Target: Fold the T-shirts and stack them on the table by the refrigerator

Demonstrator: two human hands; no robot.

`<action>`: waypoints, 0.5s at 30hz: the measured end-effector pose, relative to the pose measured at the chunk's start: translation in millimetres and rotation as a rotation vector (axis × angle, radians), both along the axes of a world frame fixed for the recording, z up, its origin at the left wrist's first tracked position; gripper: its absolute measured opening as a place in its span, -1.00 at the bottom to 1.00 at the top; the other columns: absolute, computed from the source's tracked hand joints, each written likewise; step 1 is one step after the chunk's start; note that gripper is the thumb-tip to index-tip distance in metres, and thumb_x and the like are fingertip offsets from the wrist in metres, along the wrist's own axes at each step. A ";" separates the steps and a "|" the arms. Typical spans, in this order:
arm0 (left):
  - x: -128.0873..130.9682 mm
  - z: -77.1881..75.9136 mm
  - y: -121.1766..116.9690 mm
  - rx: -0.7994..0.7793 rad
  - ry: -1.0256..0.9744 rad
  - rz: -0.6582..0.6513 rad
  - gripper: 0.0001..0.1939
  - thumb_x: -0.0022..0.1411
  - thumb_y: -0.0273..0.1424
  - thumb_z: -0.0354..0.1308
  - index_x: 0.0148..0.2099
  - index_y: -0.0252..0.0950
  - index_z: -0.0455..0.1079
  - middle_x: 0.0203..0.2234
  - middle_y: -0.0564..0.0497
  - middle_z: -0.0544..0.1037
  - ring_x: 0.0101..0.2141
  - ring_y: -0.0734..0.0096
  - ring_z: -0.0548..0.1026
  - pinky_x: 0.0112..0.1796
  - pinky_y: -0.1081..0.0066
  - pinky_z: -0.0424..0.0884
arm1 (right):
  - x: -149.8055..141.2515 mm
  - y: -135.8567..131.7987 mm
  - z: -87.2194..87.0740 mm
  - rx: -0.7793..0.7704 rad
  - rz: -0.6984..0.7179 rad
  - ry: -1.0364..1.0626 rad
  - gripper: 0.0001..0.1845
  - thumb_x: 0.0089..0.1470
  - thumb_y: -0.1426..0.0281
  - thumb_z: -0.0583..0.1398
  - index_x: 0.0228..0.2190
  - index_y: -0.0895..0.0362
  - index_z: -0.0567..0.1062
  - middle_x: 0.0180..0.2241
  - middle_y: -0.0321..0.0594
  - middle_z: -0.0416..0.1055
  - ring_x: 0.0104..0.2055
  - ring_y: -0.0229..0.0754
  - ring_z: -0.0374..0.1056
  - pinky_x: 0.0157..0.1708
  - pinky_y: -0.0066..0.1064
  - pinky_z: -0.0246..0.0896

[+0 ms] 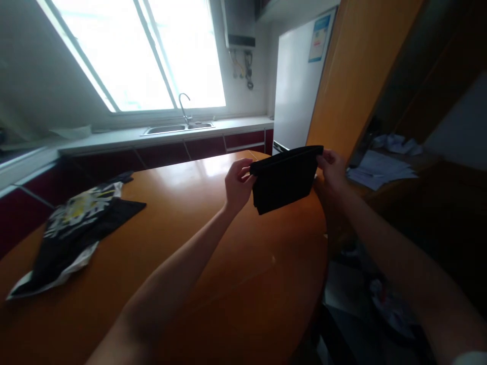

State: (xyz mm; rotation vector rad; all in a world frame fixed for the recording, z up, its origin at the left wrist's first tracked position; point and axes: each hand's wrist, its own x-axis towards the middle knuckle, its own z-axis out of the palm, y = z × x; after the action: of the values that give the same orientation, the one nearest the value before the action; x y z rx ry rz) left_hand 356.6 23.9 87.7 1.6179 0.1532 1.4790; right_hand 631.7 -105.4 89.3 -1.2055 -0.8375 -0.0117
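A piece of black folded cloth (285, 180) hangs between my hands above the right part of the wooden table (182, 243). My left hand (239, 185) pinches its upper left corner, and my right hand (332, 167) pinches the upper right corner. The cloth's top edge slopes up slightly to the right, and its lower edge hangs loose. Whether it is a garment or a plain cloth I cannot tell. On the table's left side lies a dark garment (76, 228) with a white and yellow print, spread out with a pale edge showing.
Behind the table a counter runs under the window with a sink (167, 130) and tap (184, 106). A white fridge (297, 86) stands at the back right. Papers (380, 170) lie on a surface at the right. The table's curved edge is just below my right hand.
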 end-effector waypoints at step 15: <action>169.3 -57.4 127.4 -0.356 -0.038 -0.059 -0.38 0.02 -0.43 0.37 0.15 -0.17 0.33 -0.22 0.01 0.54 -0.22 0.30 0.60 -0.20 0.29 0.56 | 149.8 149.6 -15.8 -0.331 -0.163 -0.103 -0.79 0.07 0.37 0.23 -0.22 0.19 0.48 -0.34 -0.21 0.49 -0.31 -0.20 0.43 -0.19 -0.32 0.39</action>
State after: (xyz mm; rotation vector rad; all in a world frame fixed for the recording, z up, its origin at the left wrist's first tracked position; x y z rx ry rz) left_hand 526.0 151.3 30.3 1.2955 0.3257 1.3495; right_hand 781.6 44.2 73.5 -1.5945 -0.8500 -0.0707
